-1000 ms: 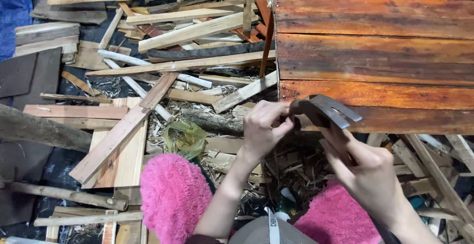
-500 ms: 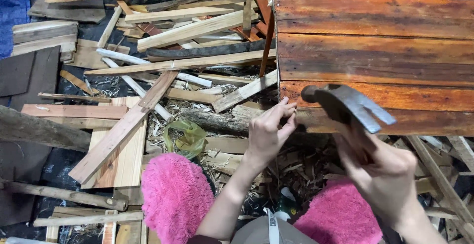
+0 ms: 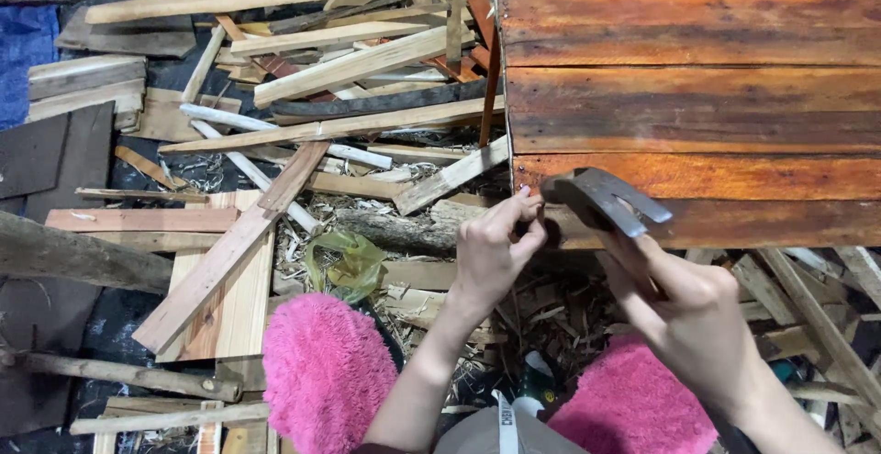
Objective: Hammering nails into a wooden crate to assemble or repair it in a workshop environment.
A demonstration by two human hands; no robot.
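Here the right hand [image 3: 693, 321] is closed around the handle of a claw hammer [image 3: 601, 199], whose metal head sits just above the near left corner of the reddish-brown plank panel [image 3: 688, 87], claw pointing right. The left hand [image 3: 496, 252] rests at that same corner, thumb and forefinger pinched together close to the panel edge; whatever they pinch is too small to tell. Two pink fluffy slippers [image 3: 326, 371] show at the bottom. Scrap wood strips [image 3: 349, 68] and a crumpled yellow-green plastic bag [image 3: 349, 266] lie to the left.
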